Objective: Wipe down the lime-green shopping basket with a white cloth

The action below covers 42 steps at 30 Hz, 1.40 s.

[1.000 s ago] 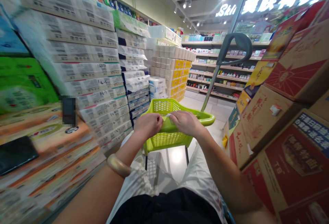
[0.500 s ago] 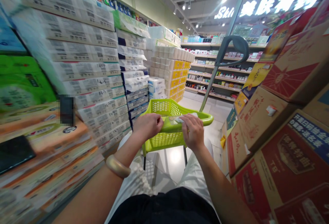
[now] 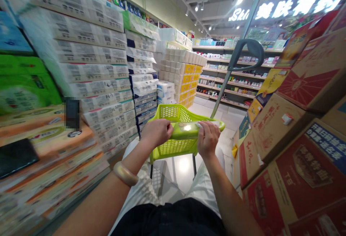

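Observation:
A lime-green shopping cart (image 3: pixel 173 150) with a perforated basket stands directly in front of me. My left hand (image 3: pixel 157 132) is closed around the left part of its handle bar (image 3: pixel 186 131). On the right part of the bar lies my right hand (image 3: pixel 208 138), fingers bent over the top and pressing a white wipe (image 3: pixel 199 125) against it. Only small bits of the wipe show at the edges of the fingers. A clear, shiny panel (image 3: pixel 187 127) is set in the bar between my hands.
Packs of paper goods (image 3: pixel 105 70) are stacked on the left, with a black flat object (image 3: pixel 17 158) on the orange packs. Cardboard cartons (image 3: pixel 283 120) are piled on the right. A pole with a grey loop grip (image 3: pixel 231 62) slants up behind the cart. Stocked shelves (image 3: pixel 227 68) stand beyond.
My right hand has slid to the right along the handle bar with the wipe, uncovering more of the shiny panel. My left hand keeps its hold.

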Each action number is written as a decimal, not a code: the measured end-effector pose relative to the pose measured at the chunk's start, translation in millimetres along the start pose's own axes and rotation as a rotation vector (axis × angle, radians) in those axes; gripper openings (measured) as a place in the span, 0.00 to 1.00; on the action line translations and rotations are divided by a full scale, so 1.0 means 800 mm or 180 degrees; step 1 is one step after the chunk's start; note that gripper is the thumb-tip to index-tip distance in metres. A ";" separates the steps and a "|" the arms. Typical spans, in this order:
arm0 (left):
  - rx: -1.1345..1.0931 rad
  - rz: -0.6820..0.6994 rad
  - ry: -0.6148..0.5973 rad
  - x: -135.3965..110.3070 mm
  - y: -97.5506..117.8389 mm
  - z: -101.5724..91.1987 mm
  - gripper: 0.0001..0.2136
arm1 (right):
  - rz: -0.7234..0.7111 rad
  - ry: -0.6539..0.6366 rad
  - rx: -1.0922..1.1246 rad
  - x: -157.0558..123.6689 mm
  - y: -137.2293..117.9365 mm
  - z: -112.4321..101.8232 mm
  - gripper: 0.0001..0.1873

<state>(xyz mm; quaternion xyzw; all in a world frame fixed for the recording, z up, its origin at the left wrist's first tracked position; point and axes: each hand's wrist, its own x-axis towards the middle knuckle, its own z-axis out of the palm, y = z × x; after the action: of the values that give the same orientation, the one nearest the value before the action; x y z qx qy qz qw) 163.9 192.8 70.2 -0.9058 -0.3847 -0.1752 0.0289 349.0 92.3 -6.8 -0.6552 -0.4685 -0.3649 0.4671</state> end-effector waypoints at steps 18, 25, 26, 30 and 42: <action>-0.0041 0.0151 0.0033 0.000 -0.007 -0.003 0.17 | 0.0507 0.0314 0.0229 -0.004 0.009 0.010 0.19; -0.0076 0.0202 0.0001 0.000 -0.010 -0.005 0.19 | -0.0555 -0.0456 0.0327 -0.041 -0.088 0.014 0.19; -0.0085 0.0230 -0.0006 -0.001 -0.011 -0.006 0.19 | -0.0668 -0.0522 0.0342 -0.041 -0.091 0.014 0.19; -0.0118 0.0365 0.0018 -0.002 -0.013 -0.005 0.21 | -0.0807 -0.0594 0.0368 -0.027 -0.067 0.006 0.18; -0.0181 0.0346 0.0095 -0.002 -0.008 0.000 0.21 | -0.0600 -0.1964 0.0138 0.045 -0.093 -0.017 0.17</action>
<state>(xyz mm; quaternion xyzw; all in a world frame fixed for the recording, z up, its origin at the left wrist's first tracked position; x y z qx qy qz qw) 158.0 196.3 69.0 -0.9231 -0.3293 -0.1977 0.0184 288.1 98.6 50.0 -0.6785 -0.6542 -0.1806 0.2810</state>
